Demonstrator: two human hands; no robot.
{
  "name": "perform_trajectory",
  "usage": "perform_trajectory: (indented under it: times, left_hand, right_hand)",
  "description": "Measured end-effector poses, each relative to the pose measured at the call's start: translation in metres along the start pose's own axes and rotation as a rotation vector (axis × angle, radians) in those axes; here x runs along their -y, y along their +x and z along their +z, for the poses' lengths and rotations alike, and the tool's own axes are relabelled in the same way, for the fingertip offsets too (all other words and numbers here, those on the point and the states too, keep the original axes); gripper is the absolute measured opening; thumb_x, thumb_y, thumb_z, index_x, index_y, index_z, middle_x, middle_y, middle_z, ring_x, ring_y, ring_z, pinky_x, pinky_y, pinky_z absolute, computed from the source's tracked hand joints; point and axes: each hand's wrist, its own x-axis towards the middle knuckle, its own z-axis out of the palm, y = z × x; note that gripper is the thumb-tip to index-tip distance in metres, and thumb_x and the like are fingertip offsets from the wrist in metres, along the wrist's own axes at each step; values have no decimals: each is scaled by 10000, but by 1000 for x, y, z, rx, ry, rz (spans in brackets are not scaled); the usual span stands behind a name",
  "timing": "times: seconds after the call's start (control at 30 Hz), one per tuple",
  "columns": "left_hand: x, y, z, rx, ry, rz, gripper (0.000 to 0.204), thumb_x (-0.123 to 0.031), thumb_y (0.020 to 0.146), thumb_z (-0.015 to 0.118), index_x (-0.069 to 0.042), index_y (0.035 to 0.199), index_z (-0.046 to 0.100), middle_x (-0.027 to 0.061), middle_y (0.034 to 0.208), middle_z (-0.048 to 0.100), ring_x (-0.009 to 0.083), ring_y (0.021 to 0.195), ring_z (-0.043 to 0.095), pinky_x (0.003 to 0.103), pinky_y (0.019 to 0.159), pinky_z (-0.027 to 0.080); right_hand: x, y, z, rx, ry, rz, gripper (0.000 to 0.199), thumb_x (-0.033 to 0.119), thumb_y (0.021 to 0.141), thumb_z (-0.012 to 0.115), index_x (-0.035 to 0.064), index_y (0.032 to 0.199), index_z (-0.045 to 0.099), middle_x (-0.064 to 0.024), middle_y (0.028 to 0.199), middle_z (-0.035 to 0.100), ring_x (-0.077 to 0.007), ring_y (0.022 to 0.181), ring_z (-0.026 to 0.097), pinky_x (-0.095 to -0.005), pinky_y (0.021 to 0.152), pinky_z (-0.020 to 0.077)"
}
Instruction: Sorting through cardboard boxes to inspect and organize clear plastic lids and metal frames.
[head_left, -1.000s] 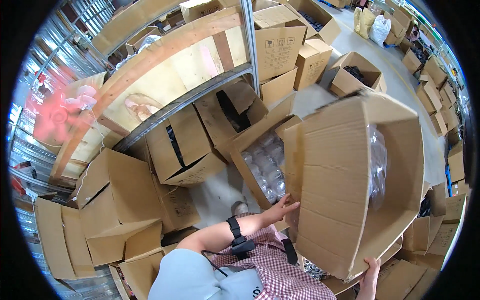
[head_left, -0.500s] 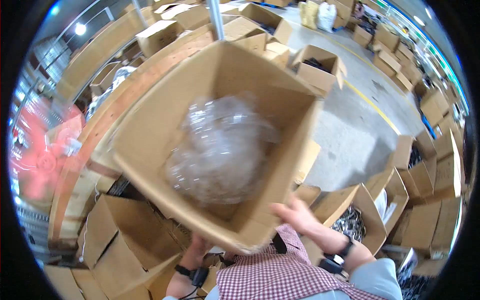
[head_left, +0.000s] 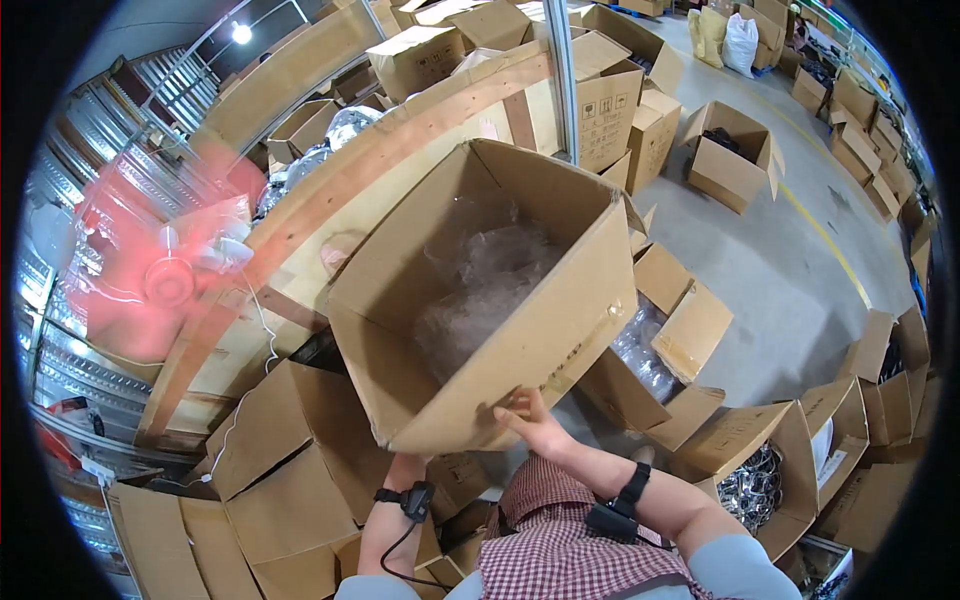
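Note:
A big open cardboard box [head_left: 540, 345] is tilted up in front of me, with crumpled clear plastic film [head_left: 490, 290] inside it. My right hand [head_left: 532, 422] presses on the box's near outer side, its fingers bent and the thumb against the board. Beneath the box's lower left corner comes my left hand [head_left: 408, 467]; its fingers are hidden behind the box, which it supports from below. Both wrists wear black straps with small devices.
A wooden-sided bin [head_left: 430, 125] curves behind the box. At the left a red fan [head_left: 170, 282] is blurred. Open cartons stand around me: one with clear plastic [head_left: 645, 350], one with shiny metal parts [head_left: 752, 488], and a brown one [head_left: 290, 470] at lower left.
The view has swung left, so the surroundings sit further right. The box has turned and tilted, showing more of its near outer side. My right hand has moved from its edge onto that side.

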Motion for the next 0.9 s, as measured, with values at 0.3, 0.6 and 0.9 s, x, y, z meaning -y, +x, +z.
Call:
perform_trajectory:
  times: [0.3, 0.6, 0.9]
  left_hand:
    - [-4, 10, 7, -348, 184, -43, 601, -513, 1007, 255, -210, 1526, 240, 71, 1618, 154, 291, 1475, 185, 653, 1116, 225]
    - [120, -43, 5, -400, 616, -227, 498, -463, 966, 475, -196, 1386, 447, 61, 1362, 520, 227, 1217, 510, 610, 975, 379]
    - [241, 1, 153, 65, 1278, -264, 406, -455, 922, 598, -139, 1173, 636, 4, 1048, 636, 141, 914, 592, 362, 760, 494]
  right_hand:
    - [2, 30, -28, 54, -257, -19, 444, 271, 872, 718, 37, 1146, 459, -127, 1059, 564, -227, 982, 582, -342, 854, 490]
    - [-27, -18, -139, 130, 87, 176, 282, 163, 929, 628, 32, 1173, 578, -81, 1059, 649, -181, 937, 643, -300, 805, 516]
    - [-140, -146, -332, -199, 140, 527, 205, 87, 888, 582, 35, 1085, 605, -96, 888, 682, -186, 777, 671, -290, 663, 530]
